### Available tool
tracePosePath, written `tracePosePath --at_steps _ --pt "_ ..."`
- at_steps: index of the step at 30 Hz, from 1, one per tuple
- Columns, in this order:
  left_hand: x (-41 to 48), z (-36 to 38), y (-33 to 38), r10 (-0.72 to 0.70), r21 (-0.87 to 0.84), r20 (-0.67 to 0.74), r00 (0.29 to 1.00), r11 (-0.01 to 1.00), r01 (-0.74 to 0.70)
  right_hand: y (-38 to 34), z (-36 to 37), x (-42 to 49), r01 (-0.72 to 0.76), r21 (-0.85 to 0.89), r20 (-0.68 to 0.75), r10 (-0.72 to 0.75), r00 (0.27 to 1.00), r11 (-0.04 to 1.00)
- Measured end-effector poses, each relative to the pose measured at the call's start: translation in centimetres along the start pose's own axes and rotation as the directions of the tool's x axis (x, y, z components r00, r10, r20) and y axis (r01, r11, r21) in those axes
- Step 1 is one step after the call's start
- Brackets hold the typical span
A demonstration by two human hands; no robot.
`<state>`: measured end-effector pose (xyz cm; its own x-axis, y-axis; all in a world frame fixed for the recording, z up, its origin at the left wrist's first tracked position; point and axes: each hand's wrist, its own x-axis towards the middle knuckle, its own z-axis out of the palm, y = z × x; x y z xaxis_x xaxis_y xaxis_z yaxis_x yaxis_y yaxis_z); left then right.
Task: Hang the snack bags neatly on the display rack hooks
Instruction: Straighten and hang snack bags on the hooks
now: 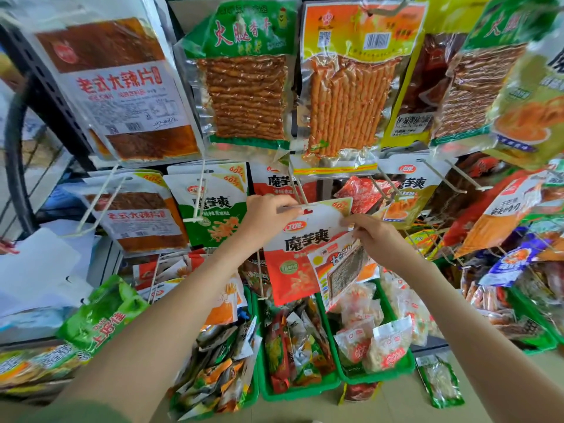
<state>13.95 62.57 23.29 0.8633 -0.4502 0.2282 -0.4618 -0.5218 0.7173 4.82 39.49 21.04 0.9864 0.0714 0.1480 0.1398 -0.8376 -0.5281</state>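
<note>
Mid-rack, the left hand (268, 213) pinches the top-left corner of a red-and-white snack bag (293, 261) just beside a white hook (297, 190). The right hand (377, 236), fingers curled, grips the bag's right edge together with a smaller bag (338, 267).

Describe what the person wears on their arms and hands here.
Both forearms are bare, with no gloves, watch or rings visible on the left hand or right hand. An olive-green sleeve shows at the left arm's upper end.
</note>
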Motion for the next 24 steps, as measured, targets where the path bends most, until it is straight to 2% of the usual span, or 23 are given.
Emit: tracePosePath --at_steps 5,10,16,24 --pt "0.3 0.4 0.8 -0.164 -0.066 0.046 0.985 0.984 0.167 -0.3 0.0 -0.7 -0.099 0.014 0.065 0.098 0.993 0.995" --pt "0.9 -0.2 0.3 -0.15 0.085 0.007 0.989 0.985 0.149 -0.5 -0.2 -1.2 -0.092 0.004 0.051 0.092 0.994 0.996" --pt "2.3 -0.2 -1.3 -0.165 0.197 -0.037 0.986 0.966 0.169 -0.8 -0.5 -1.3 -0.013 -0.031 0.005 0.013 1.0 0.999" --pt "4.5 0.1 -1.7 -0.198 0.282 -0.144 0.97 0.931 0.232 0.3 -1.4 -2.2 -0.089 -0.02 -0.062 0.088 0.994 0.996"
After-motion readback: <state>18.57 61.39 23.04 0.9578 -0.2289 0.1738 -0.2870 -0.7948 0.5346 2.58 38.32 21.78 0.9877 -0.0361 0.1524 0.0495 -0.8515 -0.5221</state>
